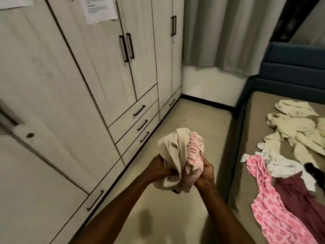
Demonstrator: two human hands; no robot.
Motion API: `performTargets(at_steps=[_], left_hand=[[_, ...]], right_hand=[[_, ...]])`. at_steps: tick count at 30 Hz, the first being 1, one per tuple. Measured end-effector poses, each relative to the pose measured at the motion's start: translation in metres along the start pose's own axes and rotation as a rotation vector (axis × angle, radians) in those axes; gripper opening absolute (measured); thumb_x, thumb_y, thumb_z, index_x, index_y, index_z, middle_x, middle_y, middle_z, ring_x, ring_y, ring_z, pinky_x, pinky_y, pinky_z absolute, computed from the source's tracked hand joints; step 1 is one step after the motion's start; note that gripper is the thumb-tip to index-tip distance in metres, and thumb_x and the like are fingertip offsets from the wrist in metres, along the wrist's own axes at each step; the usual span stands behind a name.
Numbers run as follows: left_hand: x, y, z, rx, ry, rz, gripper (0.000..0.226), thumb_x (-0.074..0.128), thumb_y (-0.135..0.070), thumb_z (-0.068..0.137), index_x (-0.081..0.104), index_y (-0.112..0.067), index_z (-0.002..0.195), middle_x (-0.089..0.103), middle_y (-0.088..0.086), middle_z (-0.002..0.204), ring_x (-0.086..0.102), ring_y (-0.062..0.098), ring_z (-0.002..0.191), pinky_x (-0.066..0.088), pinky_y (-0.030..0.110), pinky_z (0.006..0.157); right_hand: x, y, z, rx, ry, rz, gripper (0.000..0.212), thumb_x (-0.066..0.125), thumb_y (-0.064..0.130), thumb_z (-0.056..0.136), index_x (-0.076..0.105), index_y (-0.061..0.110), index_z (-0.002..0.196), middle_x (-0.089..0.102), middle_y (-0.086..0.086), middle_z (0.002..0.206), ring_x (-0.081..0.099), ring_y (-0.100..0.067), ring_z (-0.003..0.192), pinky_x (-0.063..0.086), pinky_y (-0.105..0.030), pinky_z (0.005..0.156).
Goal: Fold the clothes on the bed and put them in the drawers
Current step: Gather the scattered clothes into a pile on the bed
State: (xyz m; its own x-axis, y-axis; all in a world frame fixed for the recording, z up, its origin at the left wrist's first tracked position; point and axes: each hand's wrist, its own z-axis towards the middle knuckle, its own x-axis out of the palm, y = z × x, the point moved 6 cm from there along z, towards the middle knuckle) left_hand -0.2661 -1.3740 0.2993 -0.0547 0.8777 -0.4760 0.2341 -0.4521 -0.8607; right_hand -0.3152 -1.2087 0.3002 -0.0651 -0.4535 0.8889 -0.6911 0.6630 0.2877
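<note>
Both hands are gripping one bundle of clothes at lower centre of the frame, held out over the floor. Left hand is clutching the cream side of the bundle from the left, fingers curled into the fabric. Right hand is clutching the pink patterned side from the right, fingers curled round the lower edge. The grip is closed tight on cloth on both sides; the bundle is bulging up above the two hands, with a cream tail hanging below between the wrists.

Left of the hands, the wardrobe is filling the left half of the frame, doors closed. Three stacked drawers with black handles are sitting closed just left of and above the bundle; another drawer is lying closed lower left.

Right of the hands, the bed is running along the right edge. On it, cream garments are lying spread at mid right, a white piece below them, a pink patterned garment and a maroon garment lower right, all unfolded and well apart from the hands.

Grey curtains are hanging at upper right.
</note>
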Motion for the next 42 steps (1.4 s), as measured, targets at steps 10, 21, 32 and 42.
performTargets(at_steps=[10,21,32,42], left_hand=[[0.006,-0.032,0.199,0.149,0.189,-0.042,0.084,0.086,-0.055,0.046,0.058,-0.030,0.122,0.066,-0.019,0.109,0.063,-0.005,0.101,0.048,0.004,0.079],[0.061,-0.127,0.443,0.260,0.372,-0.008,0.077,0.084,-0.051,0.053,0.057,-0.032,0.122,0.070,-0.008,0.117,0.064,-0.002,0.107,0.053,0.021,0.088],[0.158,-0.218,0.660,0.389,0.602,-0.048,0.077,0.090,-0.048,0.053,0.059,-0.033,0.121,0.069,-0.013,0.119,0.064,-0.009,0.110,0.049,0.013,0.092],[0.265,-0.319,0.843,0.495,0.856,0.067,0.096,0.087,-0.059,0.045,0.051,-0.033,0.131,0.062,-0.010,0.128,0.057,0.005,0.119,0.047,0.026,0.100]], right_hand=[[0.002,0.109,0.113,-0.207,-0.140,0.073,0.059,0.038,0.037,0.107,0.081,-0.002,0.100,0.074,-0.025,0.111,0.076,-0.040,0.092,0.064,-0.052,0.071],[-0.021,0.299,0.260,-0.337,-0.253,0.144,0.073,0.074,0.035,0.085,0.054,0.004,0.147,0.051,-0.023,0.151,0.049,-0.042,0.139,0.028,-0.055,0.123],[-0.027,0.482,0.349,-0.629,-0.174,0.215,0.072,0.094,0.018,0.062,0.069,-0.006,0.126,0.060,-0.028,0.138,0.065,-0.046,0.119,0.040,-0.055,0.115],[-0.065,0.647,0.420,-0.882,-0.238,0.436,0.052,0.048,0.033,0.100,0.067,-0.005,0.129,0.063,-0.028,0.134,0.066,-0.045,0.117,0.056,-0.059,0.095]])
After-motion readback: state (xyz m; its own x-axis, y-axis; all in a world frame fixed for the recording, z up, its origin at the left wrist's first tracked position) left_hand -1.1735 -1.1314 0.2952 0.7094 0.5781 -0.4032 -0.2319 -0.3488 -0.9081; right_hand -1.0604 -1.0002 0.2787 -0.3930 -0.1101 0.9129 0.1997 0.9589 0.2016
